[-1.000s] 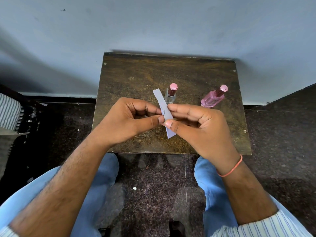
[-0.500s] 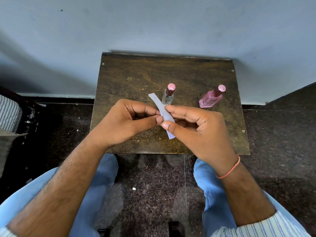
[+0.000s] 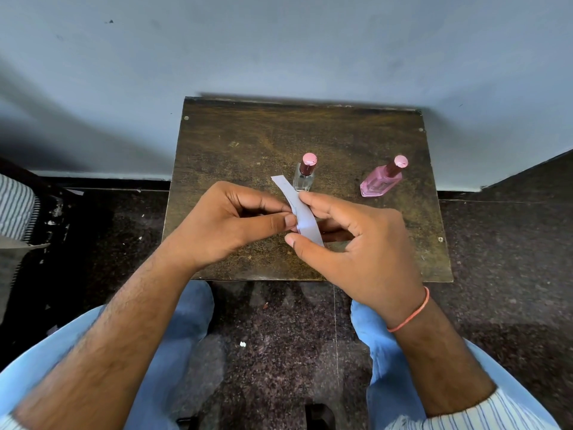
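Observation:
Above a small dark wooden table [image 3: 235, 141] I hold a narrow white paper strip [image 3: 305, 221]. My left hand [image 3: 229, 225] pinches the strip's left edge between thumb and forefinger. My right hand [image 3: 356, 243] has its forefinger on the strip's upper part and its thumb just under the lower end, with the other fingers behind it. Behind the strip stands a small clear bottle [image 3: 304, 178] with a pink cap. To its right a pink bottle [image 3: 383, 181] with a pink cap stands on the table.
The table stands against a pale blue wall [image 3: 279, 51]. Dark speckled floor [image 3: 273, 352] surrounds it, and my knees in blue trousers sit at its near edge. A striped cloth [image 3: 15, 209] lies at the far left.
The right thumb has come off the strip's middle and dropped below its lower end, so more of the paper shows. The strip now bends into a curve.

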The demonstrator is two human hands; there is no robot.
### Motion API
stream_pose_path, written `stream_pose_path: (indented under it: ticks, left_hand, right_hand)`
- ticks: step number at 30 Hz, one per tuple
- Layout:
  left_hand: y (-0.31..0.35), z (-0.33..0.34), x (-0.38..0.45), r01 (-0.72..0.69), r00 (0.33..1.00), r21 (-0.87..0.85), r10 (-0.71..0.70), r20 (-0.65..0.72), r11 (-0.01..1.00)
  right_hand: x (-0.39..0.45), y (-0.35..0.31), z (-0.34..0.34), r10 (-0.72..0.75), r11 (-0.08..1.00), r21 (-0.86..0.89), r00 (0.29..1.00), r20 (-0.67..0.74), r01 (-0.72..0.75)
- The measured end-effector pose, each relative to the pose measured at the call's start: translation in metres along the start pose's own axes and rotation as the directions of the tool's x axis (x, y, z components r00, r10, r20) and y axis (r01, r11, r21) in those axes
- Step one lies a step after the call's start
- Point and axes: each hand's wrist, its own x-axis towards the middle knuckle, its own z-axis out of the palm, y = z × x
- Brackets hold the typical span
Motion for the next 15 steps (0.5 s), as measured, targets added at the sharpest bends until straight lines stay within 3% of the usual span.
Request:
stream_pose_path:
  ticks: [5,15]
  left_hand:
    - [0.0002,-0.0001,-0.0011,-0.026,0.999,0.005,0.025,0.027,1.000]
    - [-0.0054,-0.0038,-0.0005,-0.040,0.999,0.014,0.040,-0.015,0.999]
  right_hand:
    - [-0.0005,0.0019,0.0014,-0.068,0.994,-0.086,0.998,-0.019,0.066]
    - [-0.0023,0.0014,0.0008,-0.065,0.990,-0.129,0.995,-0.077,0.055]
